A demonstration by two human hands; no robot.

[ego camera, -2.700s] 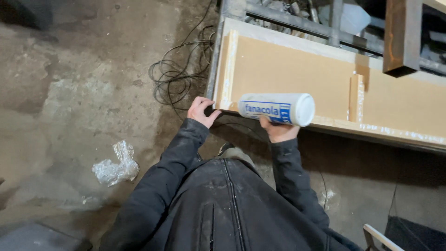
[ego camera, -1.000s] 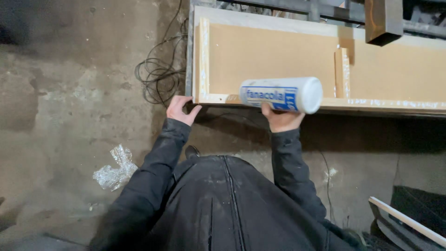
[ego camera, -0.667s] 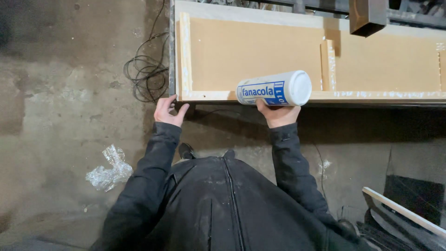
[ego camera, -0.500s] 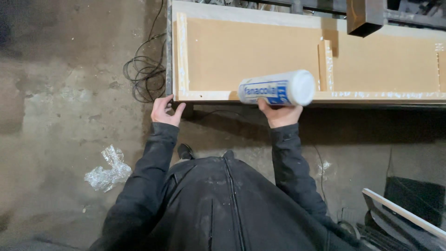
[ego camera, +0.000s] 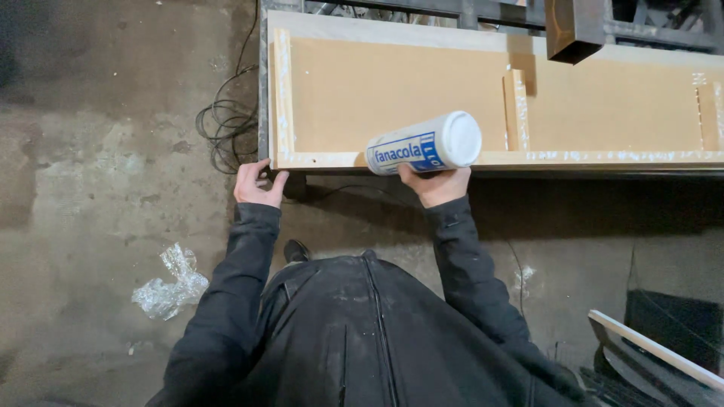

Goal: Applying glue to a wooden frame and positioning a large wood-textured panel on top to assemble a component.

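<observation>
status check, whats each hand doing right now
Right hand grip shut on white glue bottle, lying sideways over board's near edge. Left hand gripping board corner. Cable coil on floor beside, touching neither hand.

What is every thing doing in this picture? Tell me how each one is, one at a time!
glue bottle: lying sideways, held over the panel's front edge.
right hand: closed around the glue bottle from below.
left hand: gripping the panel's near corner.
wooden panel: lying flat, white glue along its edge strips.
black cable: coiled loosely on the floor.
plastic wrap: crumpled on the floor.
</observation>
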